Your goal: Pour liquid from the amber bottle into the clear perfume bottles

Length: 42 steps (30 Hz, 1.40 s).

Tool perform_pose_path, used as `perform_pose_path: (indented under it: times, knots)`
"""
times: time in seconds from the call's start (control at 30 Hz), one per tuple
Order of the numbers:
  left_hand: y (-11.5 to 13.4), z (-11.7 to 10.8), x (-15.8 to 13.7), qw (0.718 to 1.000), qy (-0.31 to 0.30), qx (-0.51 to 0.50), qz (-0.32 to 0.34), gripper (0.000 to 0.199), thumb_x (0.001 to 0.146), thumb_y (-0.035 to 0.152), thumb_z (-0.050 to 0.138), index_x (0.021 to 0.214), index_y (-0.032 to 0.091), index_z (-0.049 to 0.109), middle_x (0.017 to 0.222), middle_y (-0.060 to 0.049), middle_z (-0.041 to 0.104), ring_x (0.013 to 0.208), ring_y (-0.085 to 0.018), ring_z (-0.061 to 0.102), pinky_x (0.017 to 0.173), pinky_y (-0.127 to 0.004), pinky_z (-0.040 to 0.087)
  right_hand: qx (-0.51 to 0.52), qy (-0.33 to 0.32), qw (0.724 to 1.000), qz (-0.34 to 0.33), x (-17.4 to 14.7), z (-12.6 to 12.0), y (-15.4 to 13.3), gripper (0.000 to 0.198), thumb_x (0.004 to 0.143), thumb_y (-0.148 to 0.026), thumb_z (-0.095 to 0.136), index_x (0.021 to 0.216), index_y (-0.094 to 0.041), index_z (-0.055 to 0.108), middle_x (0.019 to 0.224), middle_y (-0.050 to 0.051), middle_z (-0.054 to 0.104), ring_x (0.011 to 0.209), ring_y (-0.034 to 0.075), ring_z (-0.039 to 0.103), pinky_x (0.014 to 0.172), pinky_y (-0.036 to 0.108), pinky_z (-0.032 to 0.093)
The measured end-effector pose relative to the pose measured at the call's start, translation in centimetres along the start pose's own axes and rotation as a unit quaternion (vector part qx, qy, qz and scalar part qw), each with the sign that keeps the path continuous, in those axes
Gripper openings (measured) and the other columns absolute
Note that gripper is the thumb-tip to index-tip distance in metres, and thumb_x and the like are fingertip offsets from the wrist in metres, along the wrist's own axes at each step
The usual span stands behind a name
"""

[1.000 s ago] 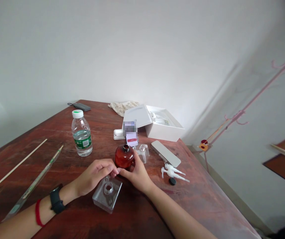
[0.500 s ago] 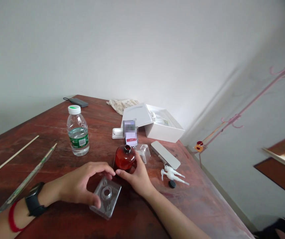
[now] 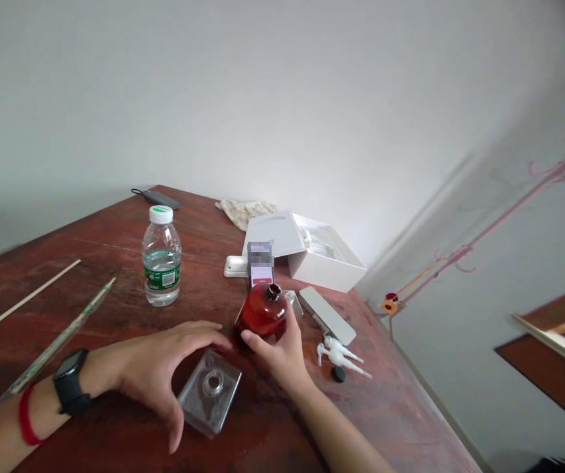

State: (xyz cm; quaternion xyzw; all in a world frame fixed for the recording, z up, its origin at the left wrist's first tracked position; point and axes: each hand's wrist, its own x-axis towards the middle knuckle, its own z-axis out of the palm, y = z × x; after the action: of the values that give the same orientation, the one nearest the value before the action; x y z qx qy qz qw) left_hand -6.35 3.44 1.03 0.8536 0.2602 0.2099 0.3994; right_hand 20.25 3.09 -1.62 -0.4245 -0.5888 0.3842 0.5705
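Observation:
My right hand (image 3: 282,351) grips an amber bottle (image 3: 263,314) with an uncapped neck. The bottle is tilted slightly to the right, and whether its base touches the table is hidden. My left hand (image 3: 169,368) is open, thumb and fingers spread apart in a wide arch. Just right of its thumb lies a clear plastic tray (image 3: 212,394) with a round raised hole in the middle. Two white pump heads (image 3: 339,355) rest on the table to the right, beside a small black cap (image 3: 338,374).
A water bottle (image 3: 161,269) stands at the left, behind chopsticks in a wrapper (image 3: 66,341) and a bare stick (image 3: 26,299). Behind the amber bottle are a phone (image 3: 261,269), a white case (image 3: 236,266), an opened white box (image 3: 326,269) and a grey case (image 3: 326,314).
My right hand has shifted the amber bottle slightly right and tilted it. The left hand's thumb has moved away from the tray, spreading wider. The view has shifted slightly.

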Motion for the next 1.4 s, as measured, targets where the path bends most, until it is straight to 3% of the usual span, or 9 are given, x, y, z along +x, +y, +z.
perform_pose_path:
  times: [0.1, 0.23, 0.33, 0.53, 0.63, 0.77, 0.9, 1.1, 1.4]
  knots:
    - [0.0, 0.2, 0.0, 0.999, -0.009, 0.028, 0.015, 0.102, 0.053, 0.072, 0.096, 0.139, 0.028, 0.063, 0.149, -0.010, 0.061, 0.149, -0.041, 0.044, 0.124, -0.047, 0.036, -0.010, 0.006, 1.000, -0.014, 0.0, -0.1, -0.5, 0.086, 0.067, -0.039, 0.096, 0.140, -0.023, 0.053, 0.132, 0.013, 0.071, 0.123, 0.034, 0.068, 0.109, 0.049, 0.057]
    - [0.2, 0.2, 0.1, 0.999, -0.009, 0.039, 0.019, 0.085, 0.061, 0.066, 0.096, 0.130, 0.026, 0.067, 0.142, -0.010, 0.067, 0.148, -0.040, 0.046, 0.124, -0.046, 0.037, -0.026, 0.032, 0.999, -0.026, -0.1, 0.0, -1.5, 0.082, 0.071, -0.045, 0.092, 0.139, -0.023, 0.053, 0.129, 0.012, 0.073, 0.121, 0.034, 0.069, 0.109, 0.050, 0.056]
    - [0.0, 0.2, 0.3, 0.999, 0.017, 0.050, -0.007, 0.085, 0.062, 0.064, 0.097, 0.132, 0.026, 0.067, 0.149, -0.012, 0.062, 0.147, -0.041, 0.047, 0.123, -0.049, 0.038, -0.032, 0.045, 0.998, -0.036, -0.2, 0.0, -2.0, 0.078, 0.072, -0.049, 0.089, 0.137, -0.023, 0.055, 0.127, 0.012, 0.073, 0.117, 0.034, 0.070, 0.107, 0.050, 0.056]
    - [-0.6, 0.8, 0.9, 0.998, 0.028, 0.062, -0.009, 0.088, 0.057, 0.063, 0.098, 0.129, 0.022, 0.069, 0.145, -0.016, 0.065, 0.148, -0.047, 0.043, 0.122, -0.057, 0.037, -0.061, 0.059, 0.995, -0.045, -0.1, -0.9, -1.5, 0.077, 0.071, -0.051, 0.089, 0.135, -0.022, 0.057, 0.125, 0.012, 0.073, 0.115, 0.035, 0.070, 0.106, 0.052, 0.055]
    - [-0.4, 1.0, 0.9, 0.998, 0.040, 0.054, -0.015, 0.080, 0.062, 0.063, 0.096, 0.126, 0.023, 0.069, 0.142, -0.015, 0.066, 0.149, -0.045, 0.043, 0.122, -0.055, 0.038, -0.064, 0.072, 0.994, -0.048, 0.0, -1.6, -0.9, 0.078, 0.069, -0.050, 0.090, 0.135, -0.021, 0.059, 0.130, 0.013, 0.072, 0.120, 0.037, 0.068, 0.110, 0.054, 0.052]
    - [-0.2, 1.1, 0.8, 0.998, 0.034, 0.051, -0.003, 0.082, 0.065, 0.064, 0.093, 0.130, 0.023, 0.066, 0.141, -0.015, 0.066, 0.149, -0.046, 0.043, 0.121, -0.056, 0.038, -0.099, 0.048, 0.993, -0.046, -0.1, -3.0, -1.0, 0.072, 0.071, -0.046, 0.091, 0.132, -0.021, 0.062, 0.123, 0.012, 0.076, 0.113, 0.036, 0.072, 0.104, 0.053, 0.056]
    - [-0.7, 1.5, 0.8, 0.995, 0.062, 0.074, 0.011, 0.088, 0.062, 0.063, 0.095, 0.133, 0.022, 0.064, 0.143, -0.016, 0.064, 0.145, -0.045, 0.047, 0.117, -0.052, 0.042, -0.149, 0.030, 0.987, -0.044, -1.6, -4.4, -2.7, 0.081, 0.071, -0.050, 0.090, 0.139, -0.021, 0.059, 0.128, 0.014, 0.075, 0.121, 0.038, 0.069, 0.111, 0.056, 0.051]
    - [-1.4, 2.0, 1.1, 0.991, 0.088, 0.083, 0.051, 0.079, 0.060, 0.065, 0.096, 0.120, 0.021, 0.067, 0.123, -0.011, 0.070, 0.120, -0.039, 0.065, 0.103, -0.043, 0.049, -0.172, -0.028, 0.985, 0.005, -5.4, -6.1, -5.3, 0.090, 0.066, -0.050, 0.094, 0.144, -0.024, 0.057, 0.138, 0.016, 0.071, 0.128, 0.041, 0.067, 0.113, 0.059, 0.051]
    - [-0.1, 1.9, 1.2, 0.995, 0.075, 0.019, 0.066, 0.072, 0.062, 0.062, 0.096, 0.115, 0.022, 0.070, 0.118, -0.009, 0.073, 0.106, -0.034, 0.070, 0.092, -0.037, 0.052, -0.294, -0.103, 0.950, -0.003, -6.9, -6.8, -7.2, 0.086, 0.065, -0.043, 0.095, 0.143, -0.025, 0.063, 0.138, 0.015, 0.072, 0.131, 0.044, 0.065, 0.113, 0.062, 0.049]
